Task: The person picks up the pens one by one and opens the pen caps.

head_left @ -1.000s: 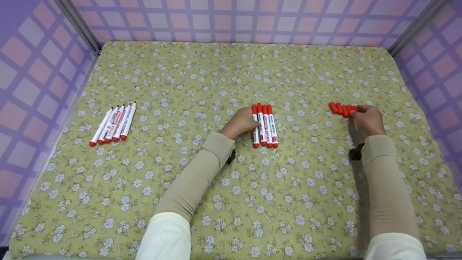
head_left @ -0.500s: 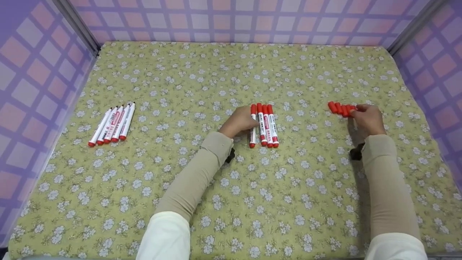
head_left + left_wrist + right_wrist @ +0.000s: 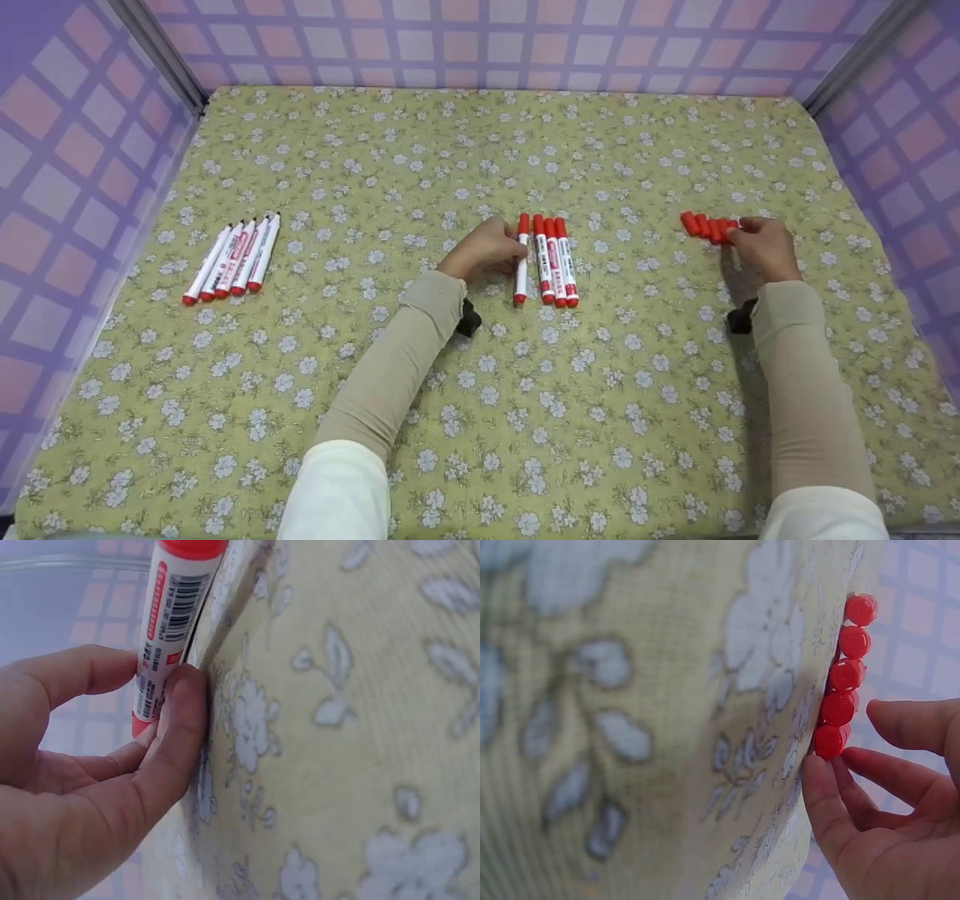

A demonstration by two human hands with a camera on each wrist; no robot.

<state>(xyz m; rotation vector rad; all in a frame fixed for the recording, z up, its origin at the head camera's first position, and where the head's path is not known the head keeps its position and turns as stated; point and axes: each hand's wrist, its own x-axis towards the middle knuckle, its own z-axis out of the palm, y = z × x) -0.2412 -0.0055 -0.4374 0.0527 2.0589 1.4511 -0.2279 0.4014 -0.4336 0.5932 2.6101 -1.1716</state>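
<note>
left hand (image 3: pixel 480 251) pinches marker (image 3: pixel 521 259), just left of capped three (image 3: pixel 555 261) mid-cloth | right hand (image 3: pixel 761 244) fingers loosely curled, tips touching caps (image 3: pixel 705 226), no grip seen | advice: lift marker straight, don't nudge neighbours | uncapped five (image 3: pixel 232 259) far left

White markers (image 3: pixel 553 259) with red caps and ends; loose red caps (image 3: pixel 705 226); yellow-green cloth (image 3: pixel 480 390) with white flowers; purple walls (image 3: pixel 67 150) checked pink; beige sleeves (image 3: pixel 397 367).
</note>
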